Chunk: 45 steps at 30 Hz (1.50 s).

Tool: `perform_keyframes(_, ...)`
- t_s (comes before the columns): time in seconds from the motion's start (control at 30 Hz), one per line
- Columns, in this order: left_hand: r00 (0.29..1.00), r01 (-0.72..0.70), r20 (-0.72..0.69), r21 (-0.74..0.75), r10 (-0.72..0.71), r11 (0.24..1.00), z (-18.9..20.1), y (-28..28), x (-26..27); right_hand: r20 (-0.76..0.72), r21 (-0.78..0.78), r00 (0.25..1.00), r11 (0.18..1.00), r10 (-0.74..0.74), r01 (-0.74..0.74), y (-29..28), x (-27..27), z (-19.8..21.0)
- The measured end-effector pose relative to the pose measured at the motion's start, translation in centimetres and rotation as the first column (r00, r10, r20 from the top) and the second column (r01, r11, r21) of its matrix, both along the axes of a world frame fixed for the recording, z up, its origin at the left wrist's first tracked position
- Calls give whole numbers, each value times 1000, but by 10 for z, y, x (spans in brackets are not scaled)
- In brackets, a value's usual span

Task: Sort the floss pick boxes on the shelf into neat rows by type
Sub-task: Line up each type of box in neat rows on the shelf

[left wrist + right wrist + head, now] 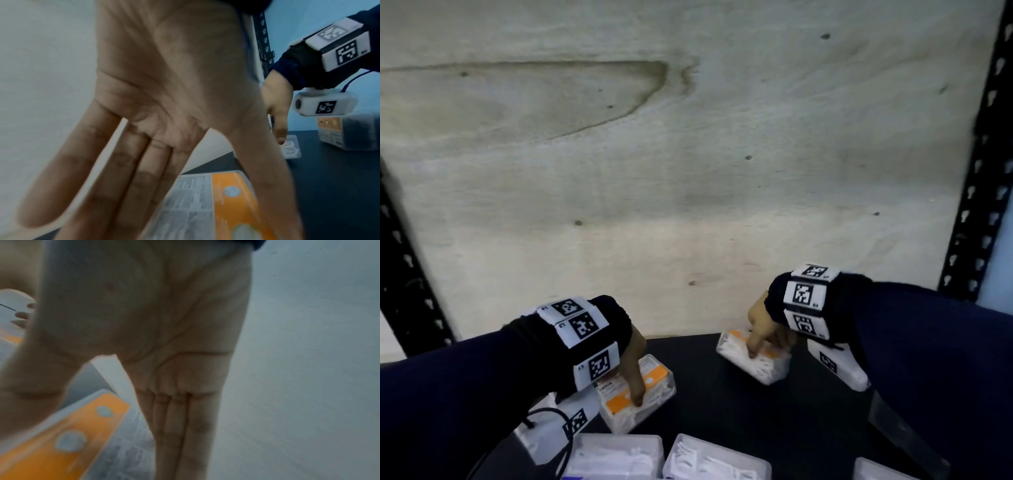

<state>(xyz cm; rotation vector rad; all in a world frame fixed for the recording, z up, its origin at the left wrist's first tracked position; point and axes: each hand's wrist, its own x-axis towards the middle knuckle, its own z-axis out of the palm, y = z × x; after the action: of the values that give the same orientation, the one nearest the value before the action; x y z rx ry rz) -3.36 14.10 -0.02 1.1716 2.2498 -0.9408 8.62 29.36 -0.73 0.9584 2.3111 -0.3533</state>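
Resting on the dark shelf surface [726, 404], two clear plastic floss pick boxes with orange labels are seen, each under one hand. The left box [654, 380] is touched on its lid by the thumb of the left hand [631, 363], whose fingers are held straight and spread in the left wrist view, gripping nothing. The right box [767, 368], near the pale plywood back panel [688, 171], is touched by the right hand [762, 329], its fingers likewise straight and together. More clear boxes [715, 459] are lined along the near edge.
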Motion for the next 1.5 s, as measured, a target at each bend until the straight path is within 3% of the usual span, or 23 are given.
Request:
perform_keyframes(0.1,984,-89,155,-10,89,996,-4,-2,-25,-45,-86,999,996,-26,22,11,-4,2)
perform_keyframes(0.2,949,-213,257,100,181,972,2,-9,-45,-79,-11,997,1000,-10,9,15,0,11)
perform_keyframes(0.3,959,-214,233,226,161,950,10,-17,-55,-102,45,995,999,1,4,11,4,16)
perform_keyframes(0.47,968,-217,190,297,165,930,15,-21,-64,-30,170,994,980,106,-100,-1,5,21)
perform_keyframes(0.7,957,-222,258,357,133,907,5,-19,-60,28,244,985,955,168,-169,-12,2,19)
perform_keyframes(0.93,997,38,48,306,-55,951,10,-24,-51,6,327,976,922,218,-208,-22,-3,19)
perform_keyframes(1.07,992,127,-56,330,-114,936,33,-52,-52,-68,409,940,869,335,-280,-44,-13,38)
perform_keyframes(1.23,996,85,-69,408,-62,909,58,-109,-67,-243,418,824,821,513,-388,-86,-46,55)
perform_keyframes(1.37,992,51,-123,391,-3,919,68,-155,-81,-298,426,736,775,607,-467,-131,-71,61)
perform_keyframes(1.5,991,25,-132,352,23,936,67,-180,-94,-289,406,694,741,659,-534,-163,-96,59)
